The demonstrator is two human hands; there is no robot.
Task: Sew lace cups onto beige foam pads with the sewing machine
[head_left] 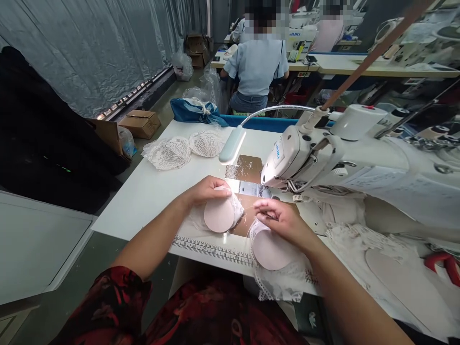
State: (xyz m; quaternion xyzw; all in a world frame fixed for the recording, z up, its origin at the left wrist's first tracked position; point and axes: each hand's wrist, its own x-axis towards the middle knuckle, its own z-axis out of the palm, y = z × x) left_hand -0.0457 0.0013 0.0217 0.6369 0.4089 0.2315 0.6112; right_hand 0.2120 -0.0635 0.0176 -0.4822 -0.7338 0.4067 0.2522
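Note:
My left hand (206, 190) grips the top edge of a pale pink bra cup (219, 215) edged with white lace, held on the white sewing table (143, 191). My right hand (282, 219) pinches the upper edge of a second pink cup (271, 250), whose white lace trim (276, 282) hangs over the table's front edge. Both cups lie just in front of the needle area of a white sewing machine (323, 153). A printed ruler strip (212, 249) runs along the table edge beneath them.
A lace bra piece (183, 149) lies at the far left of the table. A gooseneck lamp (232, 143) hangs over the metal plate (247, 168). More lace and pink cups (406, 282) pile at the right, near red-handled scissors (443, 263). A person in a blue shirt (257, 64) sits ahead.

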